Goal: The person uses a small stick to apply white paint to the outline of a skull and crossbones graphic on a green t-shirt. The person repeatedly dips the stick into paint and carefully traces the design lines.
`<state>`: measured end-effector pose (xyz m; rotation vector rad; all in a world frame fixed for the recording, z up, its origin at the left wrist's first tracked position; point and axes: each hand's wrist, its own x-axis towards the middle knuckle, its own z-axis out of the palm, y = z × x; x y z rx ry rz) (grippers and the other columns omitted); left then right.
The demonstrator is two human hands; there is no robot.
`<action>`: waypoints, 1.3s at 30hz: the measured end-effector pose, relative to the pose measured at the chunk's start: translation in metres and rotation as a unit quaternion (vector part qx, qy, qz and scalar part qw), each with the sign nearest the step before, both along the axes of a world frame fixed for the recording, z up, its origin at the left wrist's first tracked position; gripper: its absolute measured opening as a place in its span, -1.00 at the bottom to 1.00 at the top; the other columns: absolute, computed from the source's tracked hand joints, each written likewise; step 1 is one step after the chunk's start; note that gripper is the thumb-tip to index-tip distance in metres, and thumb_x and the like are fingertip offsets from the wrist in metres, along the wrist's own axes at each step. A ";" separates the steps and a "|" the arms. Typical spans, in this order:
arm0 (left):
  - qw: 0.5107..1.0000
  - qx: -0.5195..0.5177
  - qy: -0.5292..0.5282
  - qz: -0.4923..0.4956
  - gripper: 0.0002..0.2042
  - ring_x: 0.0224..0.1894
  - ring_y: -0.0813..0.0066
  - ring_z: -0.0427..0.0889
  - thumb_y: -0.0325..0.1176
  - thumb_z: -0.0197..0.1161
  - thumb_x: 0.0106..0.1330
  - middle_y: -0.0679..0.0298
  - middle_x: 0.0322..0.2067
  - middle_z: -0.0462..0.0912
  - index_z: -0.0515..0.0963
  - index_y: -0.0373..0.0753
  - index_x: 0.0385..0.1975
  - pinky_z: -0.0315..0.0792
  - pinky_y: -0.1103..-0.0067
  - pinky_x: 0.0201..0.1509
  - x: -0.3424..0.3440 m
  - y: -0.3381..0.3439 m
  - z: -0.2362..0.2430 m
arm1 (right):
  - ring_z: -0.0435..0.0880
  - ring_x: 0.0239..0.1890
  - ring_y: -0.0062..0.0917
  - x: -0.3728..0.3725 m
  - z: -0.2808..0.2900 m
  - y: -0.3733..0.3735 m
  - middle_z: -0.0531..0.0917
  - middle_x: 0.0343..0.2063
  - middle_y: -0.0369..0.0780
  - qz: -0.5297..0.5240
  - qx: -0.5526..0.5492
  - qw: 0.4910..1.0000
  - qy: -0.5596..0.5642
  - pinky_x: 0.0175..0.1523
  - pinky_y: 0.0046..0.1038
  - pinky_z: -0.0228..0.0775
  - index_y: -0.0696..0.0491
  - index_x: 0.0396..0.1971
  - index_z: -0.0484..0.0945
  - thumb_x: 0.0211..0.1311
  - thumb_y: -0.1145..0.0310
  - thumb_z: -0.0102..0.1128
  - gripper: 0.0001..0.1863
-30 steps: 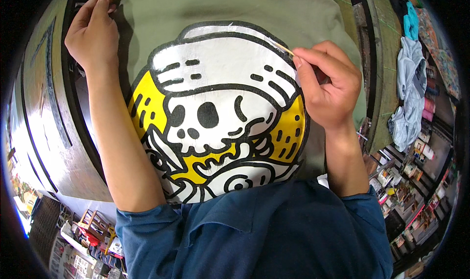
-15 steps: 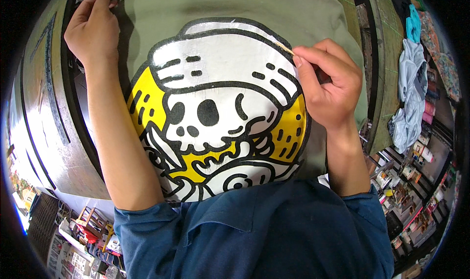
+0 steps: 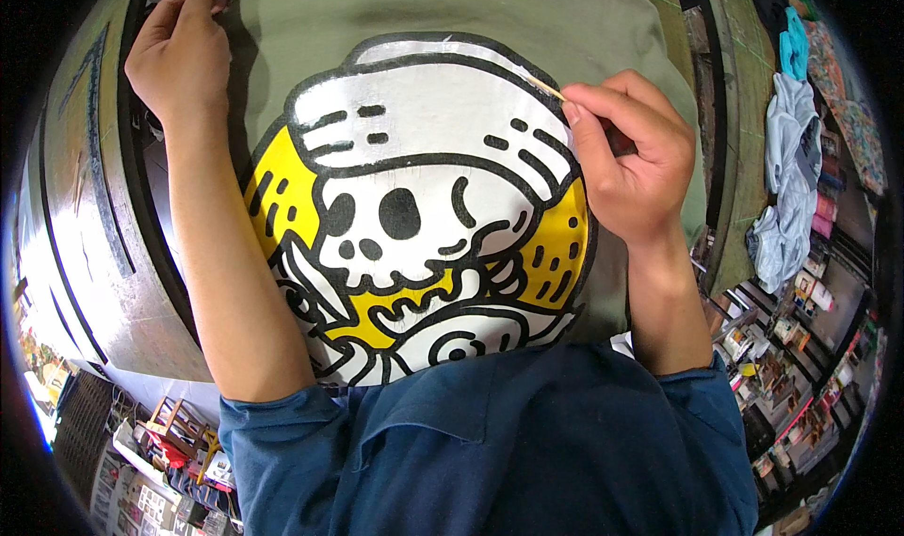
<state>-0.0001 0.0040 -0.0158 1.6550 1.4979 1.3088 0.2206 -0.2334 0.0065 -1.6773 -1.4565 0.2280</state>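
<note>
An olive-green fabric piece lies flat in front of me, bearing a large printed skull with a white hat over a yellow, black-outlined background. Between the thumb and forefinger of my right hand is a thin wooden stick, like a toothpick. Its far end rests at the black outline on the hat's upper right edge. My left hand reaches to the fabric's far left, fingers pinched together at the picture's upper edge; what they hold is too small to make out.
A shiny metal-topped board runs along the left. On the right, a green board stands beside hanging light-blue cloths and a turquoise cloth. Cluttered shelves fill the lower right, and a wooden chair shows at the lower left.
My right hand and the stick have shifted very slightly up and left along the hat's outline. The left hand keeps nearly the same place.
</note>
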 end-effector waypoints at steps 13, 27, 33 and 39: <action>1.000 0.010 0.011 -0.012 -0.79 -0.15 0.59 0.70 -0.35 0.33 0.30 0.26 -0.20 0.76 0.71 -0.24 -0.12 0.49 0.70 -0.02 -0.002 0.001 -0.002 | 0.60 -0.57 -0.47 -0.001 0.000 0.001 0.61 -0.58 -0.18 -0.008 -0.002 1.000 -0.011 -0.47 -0.53 0.36 0.19 -0.42 0.68 0.02 0.62 0.31 -0.91; 1.000 0.020 -0.005 -0.020 -0.80 -0.19 0.61 0.70 -0.37 0.32 0.30 0.26 -0.23 0.76 0.71 -0.25 -0.14 0.48 0.73 -0.06 -0.002 0.003 -0.003 | 0.43 -0.56 -0.77 0.002 -0.004 -0.002 0.57 -0.52 -0.30 0.013 -0.009 1.000 -0.007 -0.50 -0.71 0.15 0.23 -0.30 0.68 0.15 0.67 0.24 -0.87; 0.999 0.024 -0.007 -0.030 -0.81 -0.20 0.62 0.70 -0.39 0.32 0.30 0.25 -0.24 0.77 0.72 -0.26 -0.15 0.48 0.74 -0.10 -0.004 0.004 -0.005 | 0.57 -0.58 -0.51 -0.001 0.001 -0.001 0.60 -0.57 -0.19 -0.010 -0.018 1.000 0.010 -0.48 -0.56 0.33 0.19 -0.41 0.67 0.04 0.62 0.30 -0.92; 0.999 0.027 -0.020 -0.039 -0.82 -0.21 0.63 0.70 -0.40 0.32 0.29 0.26 -0.25 0.77 0.72 -0.27 -0.17 0.48 0.75 -0.12 -0.013 0.016 -0.014 | 0.55 -0.58 -0.56 -0.001 0.001 -0.002 0.59 -0.58 -0.21 -0.016 -0.003 1.000 0.013 -0.48 -0.60 0.30 0.20 -0.42 0.67 0.03 0.65 0.28 -0.91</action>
